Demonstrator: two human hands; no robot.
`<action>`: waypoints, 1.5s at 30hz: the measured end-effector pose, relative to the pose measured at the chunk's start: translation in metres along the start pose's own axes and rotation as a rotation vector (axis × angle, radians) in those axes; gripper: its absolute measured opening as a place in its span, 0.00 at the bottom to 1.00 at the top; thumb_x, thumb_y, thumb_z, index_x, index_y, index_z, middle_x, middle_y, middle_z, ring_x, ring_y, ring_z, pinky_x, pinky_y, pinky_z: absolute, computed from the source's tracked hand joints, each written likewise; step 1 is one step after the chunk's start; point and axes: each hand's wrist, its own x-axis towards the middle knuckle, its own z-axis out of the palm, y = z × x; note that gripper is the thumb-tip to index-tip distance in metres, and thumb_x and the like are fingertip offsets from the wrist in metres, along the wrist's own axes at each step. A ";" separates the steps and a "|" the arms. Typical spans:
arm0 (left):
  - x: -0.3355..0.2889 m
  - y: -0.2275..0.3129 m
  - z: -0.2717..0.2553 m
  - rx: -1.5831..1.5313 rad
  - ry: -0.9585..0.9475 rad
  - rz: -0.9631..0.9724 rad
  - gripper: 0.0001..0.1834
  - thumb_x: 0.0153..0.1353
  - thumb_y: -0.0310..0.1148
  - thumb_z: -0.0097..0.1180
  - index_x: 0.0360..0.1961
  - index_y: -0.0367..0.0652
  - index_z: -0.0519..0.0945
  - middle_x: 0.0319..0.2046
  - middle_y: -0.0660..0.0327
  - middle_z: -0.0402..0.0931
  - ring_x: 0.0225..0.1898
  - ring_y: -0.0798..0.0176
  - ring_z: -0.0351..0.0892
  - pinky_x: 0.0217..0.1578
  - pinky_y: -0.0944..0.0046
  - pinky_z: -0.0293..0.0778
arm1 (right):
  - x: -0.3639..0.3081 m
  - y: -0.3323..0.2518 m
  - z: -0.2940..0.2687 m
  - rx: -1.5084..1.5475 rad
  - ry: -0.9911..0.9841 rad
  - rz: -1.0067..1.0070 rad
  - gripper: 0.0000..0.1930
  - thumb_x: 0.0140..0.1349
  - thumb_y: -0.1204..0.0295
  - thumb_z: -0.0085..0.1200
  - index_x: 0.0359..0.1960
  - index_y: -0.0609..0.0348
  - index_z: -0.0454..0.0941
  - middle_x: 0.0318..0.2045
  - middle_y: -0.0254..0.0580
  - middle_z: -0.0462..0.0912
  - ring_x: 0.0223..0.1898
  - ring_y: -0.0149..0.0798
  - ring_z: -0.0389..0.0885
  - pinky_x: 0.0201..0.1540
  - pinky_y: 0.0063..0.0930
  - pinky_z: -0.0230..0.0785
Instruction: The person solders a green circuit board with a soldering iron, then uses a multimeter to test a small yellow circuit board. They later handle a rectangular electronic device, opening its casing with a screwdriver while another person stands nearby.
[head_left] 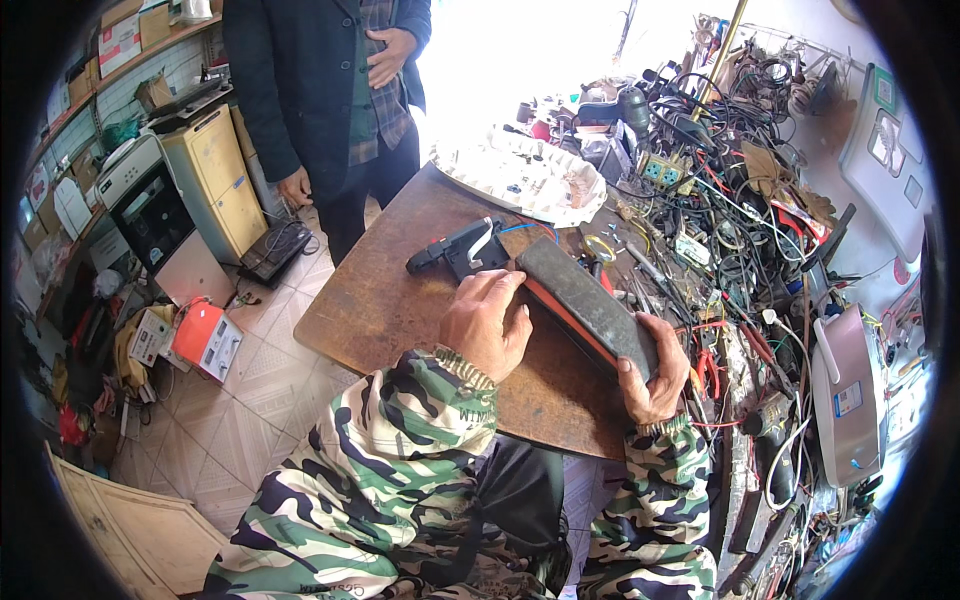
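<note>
A long black box-like case with a red side (590, 305) slants over the brown table. My right hand (655, 375) grips its near end, thumb on one side and fingers on the other. At the far end, the fingertips of my left hand (485, 325) rest against the case's corner, with the thumb held apart from the fingers. Just beyond my left hand lies a black plastic device with a white strip (470, 250), and a blue wire runs beside it. The case's underside is hidden.
The brown table (370, 290) has a rounded left corner. A cream plastic shell (510, 175) lies at its far end. Tangled wires, tools and parts (720, 200) crowd the right side. Beyond the table stands another person (330, 100). An orange-fronted instrument (207, 340) sits on the left floor.
</note>
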 end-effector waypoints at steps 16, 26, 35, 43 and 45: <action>0.000 -0.003 0.005 -0.077 -0.027 -0.108 0.21 0.57 0.27 0.65 0.52 0.34 0.80 0.45 0.49 0.82 0.44 0.50 0.85 0.46 0.55 0.81 | 0.003 -0.004 -0.001 -0.046 -0.033 -0.102 0.32 0.55 0.55 0.67 0.54 0.70 0.77 0.47 0.59 0.83 0.47 0.57 0.84 0.54 0.43 0.74; -0.002 -0.009 0.012 -0.240 0.036 -0.226 0.17 0.58 0.29 0.65 0.48 0.35 0.83 0.41 0.50 0.84 0.40 0.54 0.87 0.42 0.57 0.82 | 0.000 0.002 0.002 -0.073 -0.002 -0.215 0.33 0.53 0.58 0.67 0.55 0.70 0.77 0.47 0.60 0.83 0.48 0.57 0.83 0.55 0.45 0.74; -0.007 -0.021 0.025 -0.276 0.100 -0.198 0.14 0.58 0.26 0.66 0.46 0.35 0.82 0.39 0.51 0.83 0.38 0.53 0.86 0.40 0.57 0.81 | -0.009 0.016 0.006 -0.136 0.059 -0.281 0.35 0.58 0.52 0.62 0.58 0.71 0.74 0.45 0.59 0.81 0.46 0.55 0.81 0.52 0.45 0.73; -0.006 -0.019 0.024 -0.315 0.082 -0.260 0.16 0.59 0.30 0.67 0.46 0.35 0.83 0.42 0.50 0.84 0.44 0.50 0.86 0.45 0.56 0.81 | 0.000 -0.003 0.006 -0.015 0.010 -0.155 0.37 0.57 0.45 0.63 0.53 0.70 0.76 0.44 0.60 0.81 0.44 0.58 0.82 0.50 0.46 0.73; -0.006 -0.019 0.023 -0.307 0.075 -0.273 0.16 0.59 0.30 0.66 0.46 0.35 0.83 0.42 0.50 0.84 0.44 0.50 0.86 0.46 0.56 0.81 | 0.000 -0.003 0.006 0.000 0.013 -0.156 0.38 0.57 0.43 0.63 0.53 0.70 0.76 0.43 0.60 0.81 0.44 0.58 0.82 0.50 0.46 0.74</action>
